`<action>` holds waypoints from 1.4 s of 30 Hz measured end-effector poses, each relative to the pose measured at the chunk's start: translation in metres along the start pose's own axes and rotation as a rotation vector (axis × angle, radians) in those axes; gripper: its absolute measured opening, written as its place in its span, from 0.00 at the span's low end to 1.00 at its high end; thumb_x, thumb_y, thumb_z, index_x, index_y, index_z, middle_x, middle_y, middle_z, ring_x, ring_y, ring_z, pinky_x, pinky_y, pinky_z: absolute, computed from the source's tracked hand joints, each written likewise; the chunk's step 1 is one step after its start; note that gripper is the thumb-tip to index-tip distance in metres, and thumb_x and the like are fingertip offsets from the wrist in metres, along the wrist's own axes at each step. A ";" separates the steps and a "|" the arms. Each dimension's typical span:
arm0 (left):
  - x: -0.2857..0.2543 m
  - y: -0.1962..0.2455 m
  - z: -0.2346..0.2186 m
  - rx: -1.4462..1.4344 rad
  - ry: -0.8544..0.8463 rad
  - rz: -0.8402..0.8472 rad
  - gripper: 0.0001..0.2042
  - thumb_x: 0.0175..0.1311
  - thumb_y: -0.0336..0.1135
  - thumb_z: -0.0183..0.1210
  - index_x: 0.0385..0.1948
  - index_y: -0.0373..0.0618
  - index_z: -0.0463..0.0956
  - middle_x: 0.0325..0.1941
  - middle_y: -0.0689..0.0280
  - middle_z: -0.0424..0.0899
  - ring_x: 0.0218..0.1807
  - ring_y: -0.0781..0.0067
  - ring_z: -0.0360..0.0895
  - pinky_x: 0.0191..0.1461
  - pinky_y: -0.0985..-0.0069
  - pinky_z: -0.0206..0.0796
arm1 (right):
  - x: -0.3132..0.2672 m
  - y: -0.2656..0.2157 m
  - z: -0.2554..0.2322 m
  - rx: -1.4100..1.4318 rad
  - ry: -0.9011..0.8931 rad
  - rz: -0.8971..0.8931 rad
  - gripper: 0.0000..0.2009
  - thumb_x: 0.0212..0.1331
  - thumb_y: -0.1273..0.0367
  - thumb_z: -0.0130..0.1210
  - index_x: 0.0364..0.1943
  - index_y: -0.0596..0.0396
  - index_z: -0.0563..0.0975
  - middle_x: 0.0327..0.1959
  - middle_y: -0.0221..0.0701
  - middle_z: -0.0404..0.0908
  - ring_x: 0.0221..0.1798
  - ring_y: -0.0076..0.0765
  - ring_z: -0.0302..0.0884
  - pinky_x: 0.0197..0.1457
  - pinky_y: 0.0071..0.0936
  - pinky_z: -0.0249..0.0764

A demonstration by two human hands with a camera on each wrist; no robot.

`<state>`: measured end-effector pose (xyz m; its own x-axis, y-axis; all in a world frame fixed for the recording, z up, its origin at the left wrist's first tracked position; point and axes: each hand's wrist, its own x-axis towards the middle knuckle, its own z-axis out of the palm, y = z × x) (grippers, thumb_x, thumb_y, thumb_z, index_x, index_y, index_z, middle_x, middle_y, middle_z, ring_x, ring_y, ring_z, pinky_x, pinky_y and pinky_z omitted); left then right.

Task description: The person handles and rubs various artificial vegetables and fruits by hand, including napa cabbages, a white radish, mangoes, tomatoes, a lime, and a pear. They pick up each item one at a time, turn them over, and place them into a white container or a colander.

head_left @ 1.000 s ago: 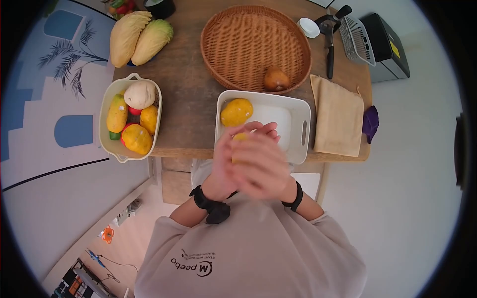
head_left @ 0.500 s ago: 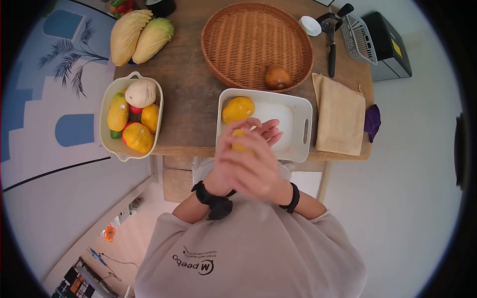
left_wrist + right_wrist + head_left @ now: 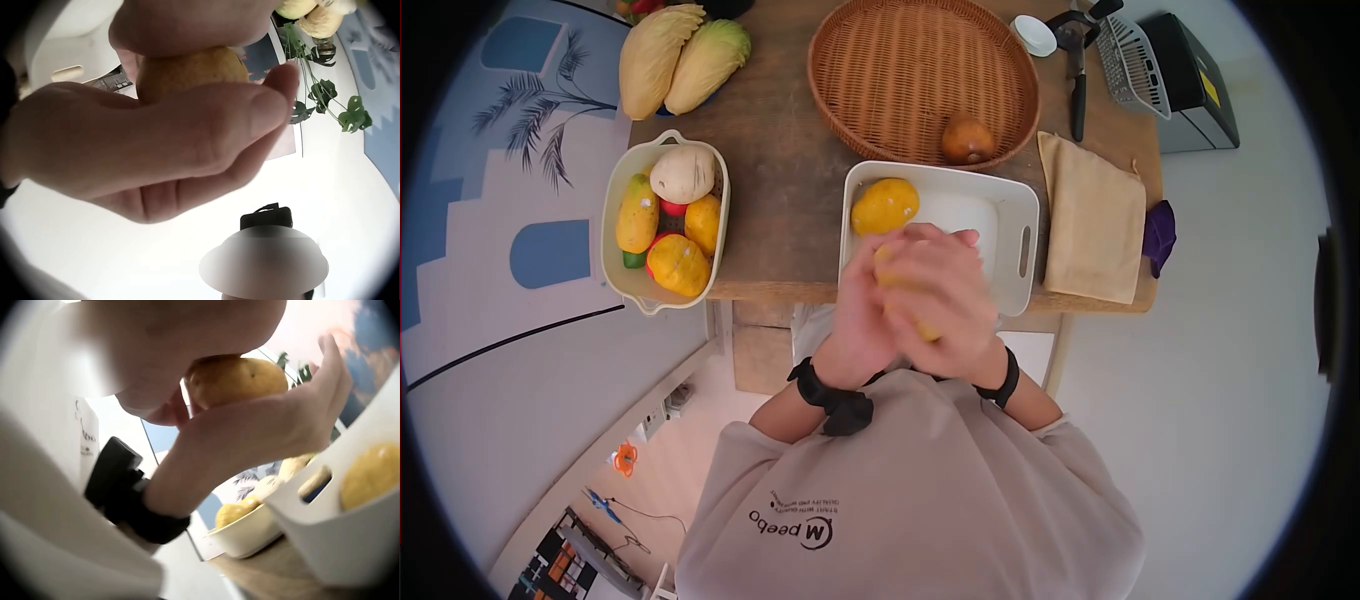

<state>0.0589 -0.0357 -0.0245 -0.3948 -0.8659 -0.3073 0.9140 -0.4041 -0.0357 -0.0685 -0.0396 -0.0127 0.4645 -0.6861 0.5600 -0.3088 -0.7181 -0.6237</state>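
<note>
Between both hands sits a yellow oval potato (image 3: 240,381), smooth with small dark dimples in the right wrist view. My left hand (image 3: 862,325) cups it from below, thumb along its side in the left wrist view. From above, my right hand (image 3: 948,300), blurred in the head view, lies over it with fingers bent across, hiding most of it. Both hands are over the near edge of a white basin (image 3: 1022,205). Inside that basin, at its far left corner, lies another yellow lumpy piece (image 3: 885,206).
At left, a cream basket (image 3: 613,200) holds yellow produce and a pale round root (image 3: 682,174). Behind are Chinese cabbages (image 3: 710,65) and a wicker tray (image 3: 900,70) with a brown round fruit (image 3: 968,138). A folded cloth (image 3: 1093,220) and a black-handled knife (image 3: 1079,108) are at right.
My right hand has been shifting back and forth over the potato and now covers the left fingers more. The potato stays between the hands. The head view has tilted slightly down.
</note>
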 end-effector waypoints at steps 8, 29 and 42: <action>0.003 -0.001 -0.009 0.124 0.038 -0.011 0.21 0.85 0.46 0.45 0.65 0.39 0.72 0.75 0.46 0.75 0.73 0.52 0.76 0.83 0.61 0.63 | -0.011 0.004 0.024 -0.172 0.091 0.179 0.23 0.32 0.77 0.54 0.40 0.64 0.86 0.53 0.51 0.87 0.60 0.57 0.86 0.69 0.50 0.80; 0.002 0.007 -0.003 0.143 0.018 0.010 0.25 0.86 0.48 0.38 0.69 0.38 0.71 0.77 0.44 0.74 0.76 0.53 0.74 0.83 0.63 0.61 | 0.003 0.008 0.006 0.153 0.039 0.064 0.15 0.52 0.80 0.63 0.47 0.65 0.85 0.59 0.50 0.83 0.68 0.59 0.79 0.69 0.49 0.77; -0.001 0.003 0.002 0.301 -0.097 0.036 0.21 0.86 0.46 0.45 0.67 0.44 0.74 0.69 0.62 0.82 0.70 0.67 0.78 0.77 0.67 0.66 | 0.012 -0.009 0.029 -0.384 0.137 0.305 0.19 0.51 0.82 0.64 0.50 0.63 0.85 0.56 0.47 0.85 0.64 0.57 0.83 0.73 0.49 0.76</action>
<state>0.0619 -0.0371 -0.0224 -0.3826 -0.8995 -0.2108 0.8648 -0.4290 0.2609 -0.0360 -0.0377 -0.0159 0.2003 -0.8618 0.4660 -0.7083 -0.4560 -0.5388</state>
